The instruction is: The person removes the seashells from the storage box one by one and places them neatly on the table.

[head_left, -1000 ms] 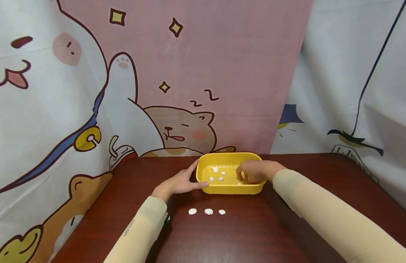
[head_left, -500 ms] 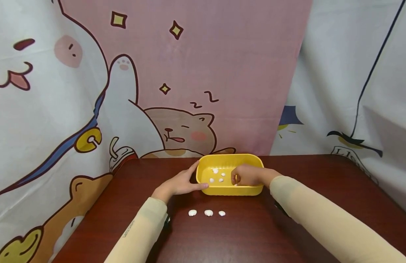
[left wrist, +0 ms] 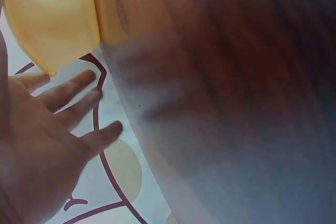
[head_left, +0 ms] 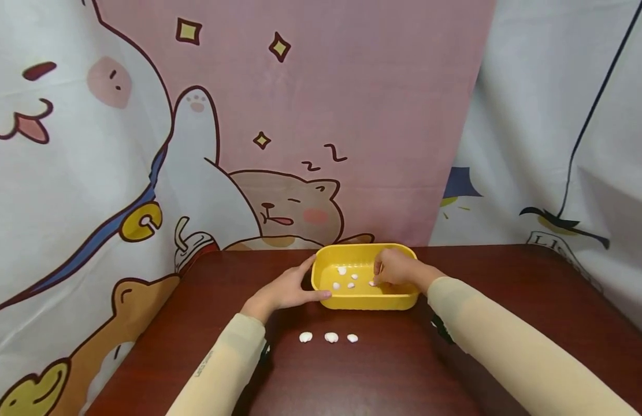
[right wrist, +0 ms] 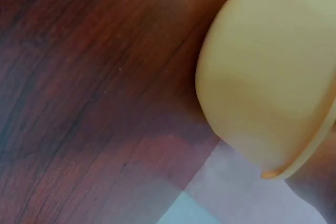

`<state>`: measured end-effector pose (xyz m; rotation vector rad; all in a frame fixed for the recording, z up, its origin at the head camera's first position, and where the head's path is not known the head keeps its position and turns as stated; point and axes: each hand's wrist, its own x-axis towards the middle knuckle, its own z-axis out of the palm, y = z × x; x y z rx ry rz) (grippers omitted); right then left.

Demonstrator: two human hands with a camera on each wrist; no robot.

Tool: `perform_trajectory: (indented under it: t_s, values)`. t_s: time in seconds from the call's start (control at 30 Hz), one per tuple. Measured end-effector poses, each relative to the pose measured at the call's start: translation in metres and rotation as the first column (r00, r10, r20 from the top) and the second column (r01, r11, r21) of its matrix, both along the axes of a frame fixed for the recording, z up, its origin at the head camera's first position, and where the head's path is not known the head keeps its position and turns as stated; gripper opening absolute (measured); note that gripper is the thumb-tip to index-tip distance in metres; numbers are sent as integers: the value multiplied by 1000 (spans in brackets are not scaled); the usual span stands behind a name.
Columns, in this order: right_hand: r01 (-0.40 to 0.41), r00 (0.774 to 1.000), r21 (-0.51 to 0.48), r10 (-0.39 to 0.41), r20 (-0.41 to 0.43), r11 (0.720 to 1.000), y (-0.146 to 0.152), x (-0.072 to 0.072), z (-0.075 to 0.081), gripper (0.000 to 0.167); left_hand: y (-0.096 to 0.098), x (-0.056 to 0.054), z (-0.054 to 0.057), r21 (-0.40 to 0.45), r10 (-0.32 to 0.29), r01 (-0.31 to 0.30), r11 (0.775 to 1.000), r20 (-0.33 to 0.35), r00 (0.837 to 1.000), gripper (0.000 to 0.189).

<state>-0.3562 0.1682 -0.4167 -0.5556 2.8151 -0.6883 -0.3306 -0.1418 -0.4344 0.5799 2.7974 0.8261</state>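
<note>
A yellow plastic tub [head_left: 370, 302] stands near the table's far edge. My left hand [head_left: 284, 289] is spread at its left end, the thumb on the near rim and the other fingers along the outer side. In the left wrist view, those fingers [left wrist: 73, 90] are extended beside the tub wall. Inside the tub, my right hand [head_left: 399, 268] has curled fingers and pinches a small white seashell [head_left: 371, 283] at the fingertips. Several other white shells [head_left: 342, 270] lie on the tub floor to its left. The right wrist view shows mainly the tub's outer wall [right wrist: 268, 72], hiding the fingers.
Three white seashells [head_left: 331, 337] lie in a row on the dark red-brown wooden table [head_left: 383, 370], in front of the tub. Behind the table hangs a cartoon-printed cloth [head_left: 393, 115], close to the tub's back.
Within the tub, my right hand shifted left, then slightly back right and away from the near wall. The shell at its fingertips sits farther from the near rim. My left hand stayed put.
</note>
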Motion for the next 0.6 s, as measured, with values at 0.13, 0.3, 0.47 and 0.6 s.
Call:
perform_trajectory:
  t_s: [0.13, 0.3, 0.47, 0.6]
  values:
    - [-15, 1000, 14, 14, 24, 1000, 2, 2, -2, 16, 4, -1, 2, 16, -13, 14, 1000, -51, 999, 115]
    - [42, 998, -35, -41, 48, 998, -1, 1, -7, 13, 5, 1, 4, 120, -37, 38, 992, -7, 999, 113]
    - [61, 997, -59, -58, 50, 996, -4, 0, -11, 12, 2, 3, 0, 124, 8, -19, 992, 86, 996, 114]
    - [53, 999, -49, -52, 11, 997, -4, 2, -12, 11, 2, 3, 2, 87, 27, -39, 995, 139, 990, 116]
